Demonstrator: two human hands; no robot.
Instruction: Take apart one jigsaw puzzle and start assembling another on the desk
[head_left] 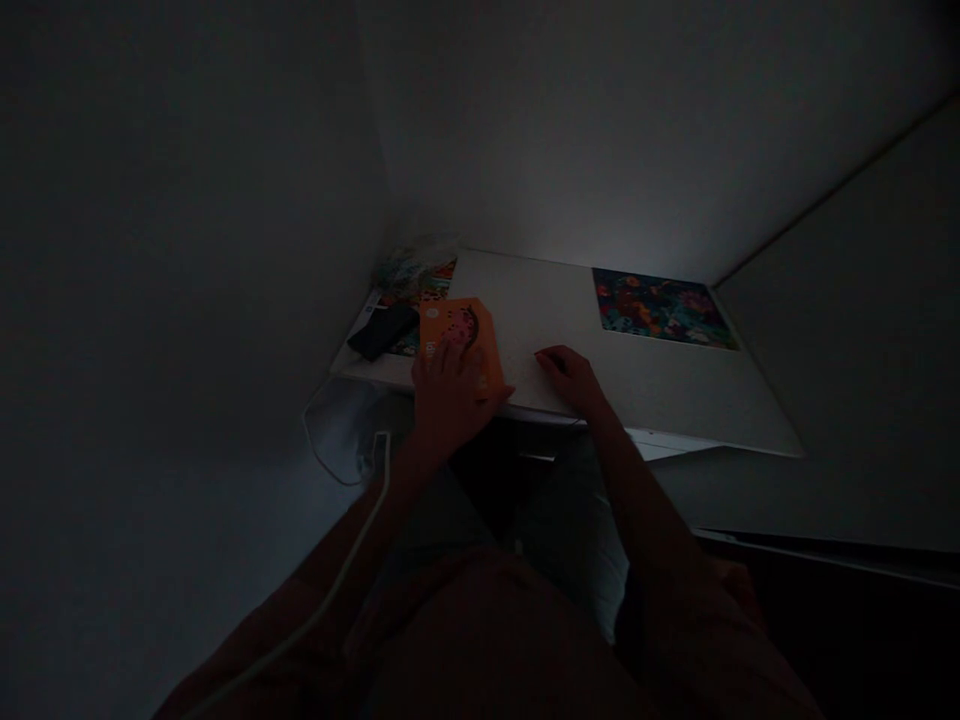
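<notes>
An orange box (489,340) with a pink and dark picture lies on the white desk (540,300), left of the middle. My left hand (454,390) rests on the near part of the box, its fingers spread over the top and the thumb stretched out toward the right. To the right of the box, near the desk's front edge, my right hand (568,375) is on the desk with its fingers curled together. Whatever may be in those fingers is too dark and small to make out.
A dark object (384,332) lies left of the box, with crumpled clear plastic (420,258) behind it. A colourful patterned sheet (664,308) lies at the back right. Walls bound the desk. A pale cable (352,550) runs past my left arm.
</notes>
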